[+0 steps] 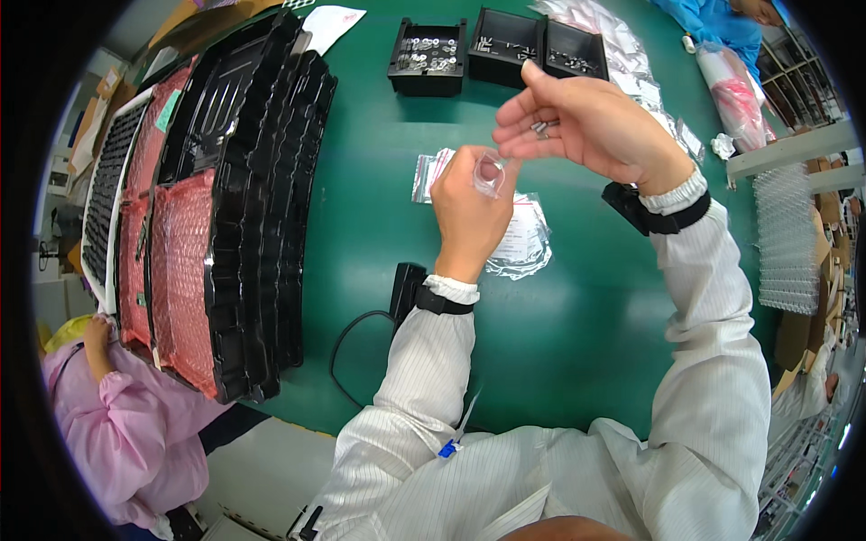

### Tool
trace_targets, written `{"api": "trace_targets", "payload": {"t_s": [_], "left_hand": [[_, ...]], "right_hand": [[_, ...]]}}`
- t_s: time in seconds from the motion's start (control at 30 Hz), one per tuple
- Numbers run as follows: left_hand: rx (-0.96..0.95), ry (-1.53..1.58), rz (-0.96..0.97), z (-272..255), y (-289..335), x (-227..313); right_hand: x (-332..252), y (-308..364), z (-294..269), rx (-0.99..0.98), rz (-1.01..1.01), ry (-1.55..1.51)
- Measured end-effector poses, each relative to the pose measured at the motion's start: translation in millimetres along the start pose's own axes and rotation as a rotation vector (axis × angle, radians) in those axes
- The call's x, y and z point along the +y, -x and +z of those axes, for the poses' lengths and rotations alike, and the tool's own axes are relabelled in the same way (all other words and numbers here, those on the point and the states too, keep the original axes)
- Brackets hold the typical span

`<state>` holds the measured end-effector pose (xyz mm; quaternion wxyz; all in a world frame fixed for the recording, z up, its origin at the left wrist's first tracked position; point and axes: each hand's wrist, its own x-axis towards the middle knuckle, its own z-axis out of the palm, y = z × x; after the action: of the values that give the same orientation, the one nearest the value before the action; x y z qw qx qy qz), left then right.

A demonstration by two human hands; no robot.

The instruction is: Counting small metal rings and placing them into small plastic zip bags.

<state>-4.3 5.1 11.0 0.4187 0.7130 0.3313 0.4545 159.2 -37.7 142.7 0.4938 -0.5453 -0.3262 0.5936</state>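
Observation:
My left hand [473,212] is closed around a small clear plastic bag [490,174], whose mouth gapes at the top of the fist. Just above and to the right, my right hand [591,126] is cupped palm up, its fingertips close to the bag's mouth. A few small silvery metal parts [541,129] lie in its fingers; they are too small to name surely. Beneath the hands, flat clear bags with printed white labels [521,239] rest on the green table [559,352]. More clear bags [422,178] lie left of my left hand.
Three black bins stand at the far side: one with washers and small parts [428,54], two with small metal pieces [507,47] [577,63]. Stacked black trays with pink bubble wrap [185,261] fill the left. Clear bubble wrap [787,239] hangs at right. Co-workers sit left and far right.

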Motion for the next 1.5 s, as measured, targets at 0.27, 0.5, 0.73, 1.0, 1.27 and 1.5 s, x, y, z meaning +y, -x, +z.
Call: {"api": "trace_targets", "payload": {"t_s": [0.27, 0.5, 0.73, 1.0, 1.27, 1.5], "left_hand": [[0.010, -0.033, 0.024, 2.5, -1.3, -9.4], [0.025, 0.020, 0.029, 1.7, -1.1, -7.1], [0.041, 0.045, -0.039, 0.8, -2.8, -2.2], [0.004, 0.068, -0.004, 4.9, -1.7, -6.0], [-0.015, 0.142, -0.002, 4.6, -5.2, -2.8], [-0.087, 0.132, -0.011, 5.3, -4.4, 2.9]], "right_hand": [[0.1, 1.1, 18.9, -0.060, 0.131, 0.353], [-7.5, 1.6, 23.7, -0.082, 0.078, 0.549], [-25.5, -15.3, 27.2, 0.012, -0.101, 0.792], [-35.9, -178.4, 1.9, 0.180, -0.406, 1.494], [-5.5, -246.6, 14.4, 0.089, -0.098, 1.855], [1.9, -253.5, 1.6, 0.138, -0.325, 1.834]]}}
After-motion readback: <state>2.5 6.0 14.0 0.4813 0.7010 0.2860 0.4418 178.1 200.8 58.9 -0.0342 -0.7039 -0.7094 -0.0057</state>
